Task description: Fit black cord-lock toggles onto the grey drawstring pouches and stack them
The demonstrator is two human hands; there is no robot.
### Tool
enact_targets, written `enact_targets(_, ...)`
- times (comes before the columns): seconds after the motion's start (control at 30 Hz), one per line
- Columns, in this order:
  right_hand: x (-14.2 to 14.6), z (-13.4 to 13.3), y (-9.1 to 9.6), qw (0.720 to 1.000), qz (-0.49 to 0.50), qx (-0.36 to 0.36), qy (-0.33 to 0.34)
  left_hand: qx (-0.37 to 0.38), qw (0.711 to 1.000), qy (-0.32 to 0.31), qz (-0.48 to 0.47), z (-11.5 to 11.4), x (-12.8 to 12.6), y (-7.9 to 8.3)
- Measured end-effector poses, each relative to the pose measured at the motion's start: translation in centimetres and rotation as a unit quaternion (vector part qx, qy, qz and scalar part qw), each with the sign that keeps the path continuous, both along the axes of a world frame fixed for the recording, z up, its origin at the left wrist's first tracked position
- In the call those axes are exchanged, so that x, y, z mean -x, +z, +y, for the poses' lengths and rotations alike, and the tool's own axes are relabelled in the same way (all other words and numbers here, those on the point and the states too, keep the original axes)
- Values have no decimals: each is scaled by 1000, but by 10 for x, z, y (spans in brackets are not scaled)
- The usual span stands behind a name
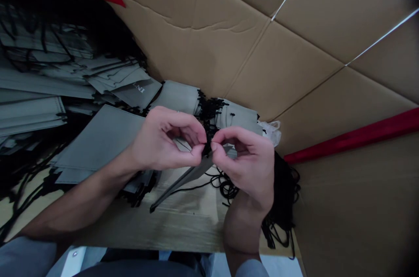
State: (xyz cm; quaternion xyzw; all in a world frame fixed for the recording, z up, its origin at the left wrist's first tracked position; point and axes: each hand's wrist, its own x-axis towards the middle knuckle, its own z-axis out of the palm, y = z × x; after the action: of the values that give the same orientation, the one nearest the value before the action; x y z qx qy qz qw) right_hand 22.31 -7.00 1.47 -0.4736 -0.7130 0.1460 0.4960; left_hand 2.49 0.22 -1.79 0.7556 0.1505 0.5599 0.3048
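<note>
My left hand [173, 139] and my right hand [247, 161] face each other over the table, thumb and forefinger of each pinched together. Between the fingertips shows a small dark stretch of black cord, partly hidden by the fingers. Below the pinches hangs a flat grey pouch [197, 171], tilted and seen nearly edge-on, its top end close to the cord. A loose black cord [191, 187] trails from it toward a coil of black cord [228, 188] near my right wrist.
Stacks of grey pouches [101, 137] with black cords fill the left side. Smaller stacks [178, 95] stand against the cardboard wall [209, 54]. More black cords [283, 194] hang over the table's [157, 229] right end. A red strip [356, 137] crosses the cardboard at right.
</note>
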Motion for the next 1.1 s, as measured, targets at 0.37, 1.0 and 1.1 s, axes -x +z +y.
enact_targets(0.37, 3, -9, 4, 990, -81, -108, -50, -170, 978, 110, 56, -7, 4, 4)
enact_targets(1.0, 12, -1, -4, 965, -45, -257, -13, -133, 984, 111, -49, -17, -3, 7)
enact_targets(1.1, 9, -2, -2, 976, -19, -218, 8, -107, 988, 95, -55, -16, -5, 6)
